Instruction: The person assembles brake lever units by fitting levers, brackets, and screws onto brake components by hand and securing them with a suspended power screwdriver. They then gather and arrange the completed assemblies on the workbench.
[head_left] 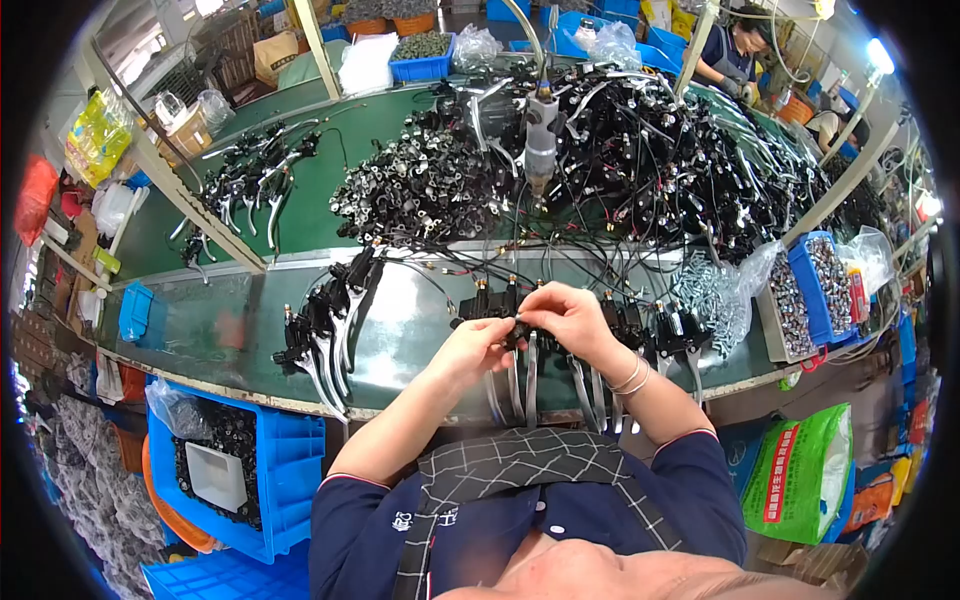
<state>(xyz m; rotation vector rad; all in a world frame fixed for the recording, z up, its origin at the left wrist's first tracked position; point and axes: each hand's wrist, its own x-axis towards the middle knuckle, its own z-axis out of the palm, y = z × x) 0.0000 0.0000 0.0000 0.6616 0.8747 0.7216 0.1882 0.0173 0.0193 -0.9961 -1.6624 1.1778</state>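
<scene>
Brake levers [640, 150] lie heaped towards 1 o'clock, small clamps [410, 190] at 11, a fanned lever group [335, 335] at 9, while near the dial's centre the left hand [482, 348] and right hand [568, 315], fingertips pinched together, grip one lever [531, 385], seemingly part-done.

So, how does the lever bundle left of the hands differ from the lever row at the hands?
The lever bundle is compact; the lever row spreads wider. The bundle's silver blades slant, while the row's point more straight toward the person. The bundle is uncovered; the left hand and right hand partly hide the row. Both combine black bodies with silver blades.
</scene>
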